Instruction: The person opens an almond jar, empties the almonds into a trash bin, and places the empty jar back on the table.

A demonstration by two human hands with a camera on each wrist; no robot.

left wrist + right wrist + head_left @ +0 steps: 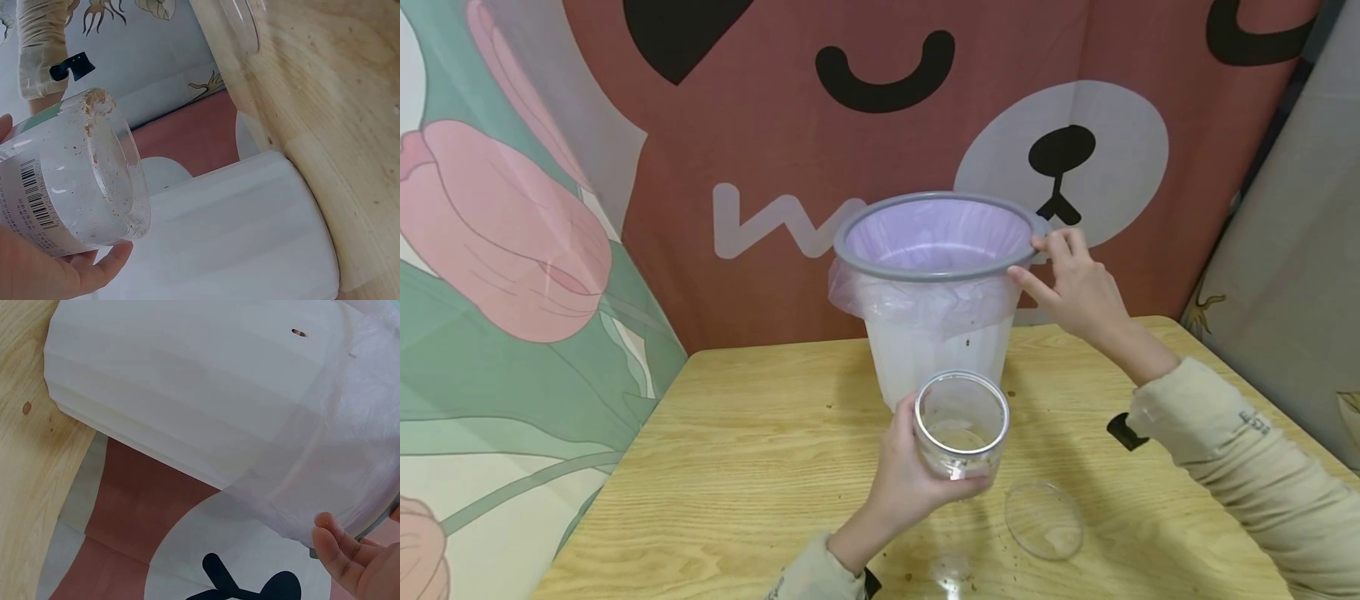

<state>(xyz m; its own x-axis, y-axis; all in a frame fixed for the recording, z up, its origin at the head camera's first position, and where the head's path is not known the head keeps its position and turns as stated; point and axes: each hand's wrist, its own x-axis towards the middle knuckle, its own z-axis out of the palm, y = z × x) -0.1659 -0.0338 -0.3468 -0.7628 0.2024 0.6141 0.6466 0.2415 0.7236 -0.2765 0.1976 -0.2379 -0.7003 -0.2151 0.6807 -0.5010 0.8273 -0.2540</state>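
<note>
My left hand (pixel 902 479) grips a clear plastic jar (pixel 958 465), its open mouth turned up, in front of the bin. In the left wrist view the jar (pixel 75 181) carries a barcode label, and reddish-brown crumbs cling around its base. My right hand (pixel 1086 292) holds the grey rim (pixel 925 274) of a white trash bin (pixel 936 354) at its right side, thumb in front and fingers over the edge. A thin purple bag (pixel 940 225) lines the bin and folds down outside it. In the right wrist view, the fingertips (pixel 331 534) lie by the bag and rim.
A round clear lid (pixel 1045 521) lies on the wooden table (pixel 760 450), right of the jar. Small dark specks are scattered on the tabletop, and one sticks to the bin's side. Behind the bin hangs a printed curtain (pixel 775 125); another floral one (pixel 512 275) hangs at left.
</note>
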